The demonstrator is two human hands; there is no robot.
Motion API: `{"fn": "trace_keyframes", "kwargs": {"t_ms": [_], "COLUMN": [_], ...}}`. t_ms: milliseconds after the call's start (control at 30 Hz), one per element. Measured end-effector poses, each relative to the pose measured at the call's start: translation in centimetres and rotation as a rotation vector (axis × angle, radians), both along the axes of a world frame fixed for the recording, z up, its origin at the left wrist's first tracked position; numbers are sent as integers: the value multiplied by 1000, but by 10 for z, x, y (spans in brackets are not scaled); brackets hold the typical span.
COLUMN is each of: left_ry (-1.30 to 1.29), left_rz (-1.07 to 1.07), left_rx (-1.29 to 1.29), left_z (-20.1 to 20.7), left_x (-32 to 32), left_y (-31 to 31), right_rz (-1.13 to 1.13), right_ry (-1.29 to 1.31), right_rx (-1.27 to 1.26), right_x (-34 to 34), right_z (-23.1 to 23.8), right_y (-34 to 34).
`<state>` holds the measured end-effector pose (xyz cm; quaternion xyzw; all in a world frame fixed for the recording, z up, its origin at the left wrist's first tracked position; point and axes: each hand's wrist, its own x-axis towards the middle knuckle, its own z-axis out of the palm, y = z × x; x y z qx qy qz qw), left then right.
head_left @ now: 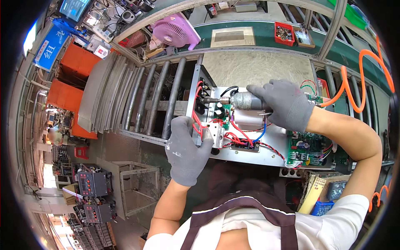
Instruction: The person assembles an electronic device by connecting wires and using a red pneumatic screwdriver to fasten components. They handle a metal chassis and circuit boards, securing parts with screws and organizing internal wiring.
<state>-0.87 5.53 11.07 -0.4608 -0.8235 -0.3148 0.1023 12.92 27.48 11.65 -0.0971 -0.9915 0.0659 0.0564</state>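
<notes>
My right hand, in a grey glove, is wrapped around a pneumatic screwdriver held level. Its bit points left and meets the inner side of an upright end panel with black terminals. That panel belongs to an open metal chassis. My left hand, also gloved, pinches the near end of this panel, with the thumb inside. Red wires run between thumb and fingers; the exact contact is partly hidden. Beneath the screwdriver are capacitors and a silver block. A green circuit board sits at the right.
Rollers extend left of the chassis, beside stacked grey sheets. An orange coiled air hose hangs at the right. Beyond stand a pink fan and a red bin of small parts. A metal frame post rises nearby.
</notes>
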Motion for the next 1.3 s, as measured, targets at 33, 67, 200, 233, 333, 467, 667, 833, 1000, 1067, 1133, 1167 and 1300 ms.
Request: {"fn": "trace_keyframes", "kwargs": {"t_ms": [33, 67, 200, 233, 333, 467, 667, 833, 1000, 1067, 1133, 1167, 1300], "left_ry": [37, 73, 113, 112, 126, 298, 159, 117, 223, 228, 275, 271, 255], "left_rz": [-12, -25, -21, -7, 22, -76, -143, -55, -80, -63, -59, -74, -101], "left_rx": [-30, -61, -93, -116, -202, -236, -383, -442, -396, -502, -510, -516, -418], "left_z": [0, 0, 2, 2, 12, 24, 21, 28, 22, 26, 26, 24, 27], "left_x": [-1, -4, -7, -6, 0, -2, -15, -10, -15, -10, -9, -11, -12], "left_y": [-1, -2, -1, -1, -7, -9, 25, 16, 17, 8, 13, 13, 13], "right_rz": [4, 6, -32, -57, -153, -371, -737, -843, -852, -811, -545, -431, -246], "right_ry": [18, 17, -75, -123, -135, 204, 287, 237, 329, 66, 94, 215, -110], "right_rx": [33, 13, -159, -226, -412, -516, 126, 295, 620, 680, 906, 955, 693], "right_x": [0, 0, -3, -4, 3, 5, -19, -104, -105, -116, -97, -91, -56], "right_z": [-3, -5, 13, 22, 34, 43, 82, 59, -5, 16, 5, 6, 18], "right_y": [-1, -1, -3, -2, 31, 138, 363, 472, 510, 468, 455, 439, 301]}}
